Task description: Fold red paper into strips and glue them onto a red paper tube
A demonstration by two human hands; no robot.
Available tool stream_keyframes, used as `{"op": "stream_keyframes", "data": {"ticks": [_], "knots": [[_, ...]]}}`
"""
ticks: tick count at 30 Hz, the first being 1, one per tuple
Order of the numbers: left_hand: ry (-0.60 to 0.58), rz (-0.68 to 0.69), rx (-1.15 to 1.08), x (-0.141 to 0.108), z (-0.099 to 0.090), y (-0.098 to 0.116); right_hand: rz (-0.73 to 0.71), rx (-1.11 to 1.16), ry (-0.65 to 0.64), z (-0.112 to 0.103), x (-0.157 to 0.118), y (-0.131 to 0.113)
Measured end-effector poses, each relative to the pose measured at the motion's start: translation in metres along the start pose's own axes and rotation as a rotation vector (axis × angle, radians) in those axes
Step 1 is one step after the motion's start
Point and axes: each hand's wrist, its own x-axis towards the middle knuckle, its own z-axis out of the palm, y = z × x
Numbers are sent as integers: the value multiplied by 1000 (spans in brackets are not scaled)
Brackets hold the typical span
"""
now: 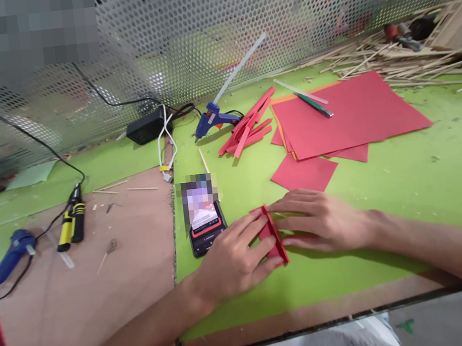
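A small folded piece of red paper [279,245] with a raised edge lies on the green tabletop. My left hand [239,254] is over its left side, fingers curved onto the paper and holding it down. From the right, my right hand [316,219] touches the raised edge with its fingertips, fingers stretched out and slightly apart. Both thumbs are hard to make out. Just left of my left hand, a phone [205,220] with a lit screen lies flat. A red paper square [305,172] is beyond my right hand.
Farther back are folded red strips [246,127], a blue glue gun [213,121] and large red sheets [357,115] with a green cutter [314,104] on top. Thin wooden sticks [384,60] pile up back right. At left lie yellow-black pliers [71,223] and another blue glue gun [12,256].
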Motion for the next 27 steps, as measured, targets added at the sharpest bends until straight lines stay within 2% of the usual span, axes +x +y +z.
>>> {"op": "stream_keyframes", "data": {"ticks": [9,15,27], "knots": [[60,-15,35,4,1,5,-31,2,3,2,5,-3],[49,-5,87,5,2,8,-48,-20,-4,3,7,-3],[130,9,106,-2,7,6,-70,-26,-56,3,1,1]]}}
